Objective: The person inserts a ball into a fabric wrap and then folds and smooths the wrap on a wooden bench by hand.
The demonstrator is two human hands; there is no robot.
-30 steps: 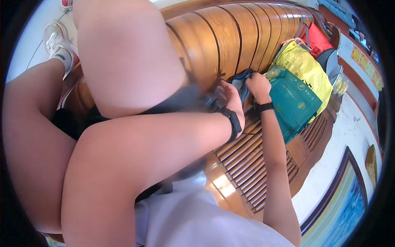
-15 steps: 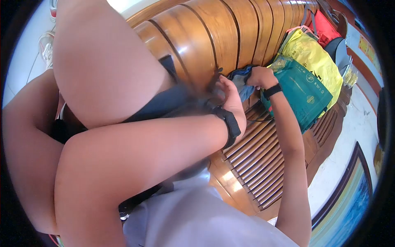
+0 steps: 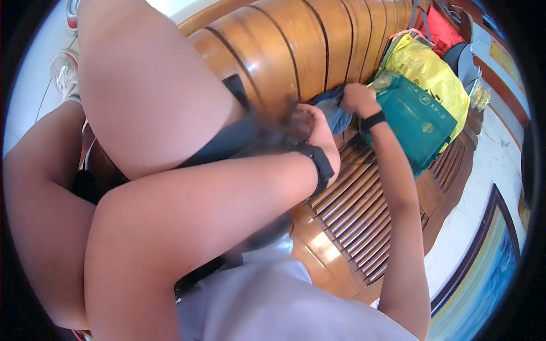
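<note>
My right hand (image 3: 360, 100), with a black band on its wrist, is closed on the edge of a blue cloth (image 3: 336, 113) that looks like denim. The cloth hangs down over the bench seat. Just left of it is my left hand (image 3: 310, 122), its wrist also in a black strap (image 3: 318, 165). Its fingers are curled beside a dark, motion-blurred thing (image 3: 272, 122); what they grip cannot be made out. A bare leg (image 3: 153, 91) rises close to the camera and covers part of the view.
A slatted wooden bench (image 3: 352, 227) with a curved backrest (image 3: 284, 45) lies under the hands. Beside my right hand are a green bag (image 3: 415, 122), a yellow bag (image 3: 432, 74) and a red bag (image 3: 441, 31). A framed picture (image 3: 483, 267) is at lower right.
My right hand has shifted slightly up with the blue cloth in it. The left hand's fingers look more curled. The whole view has shifted slightly.
</note>
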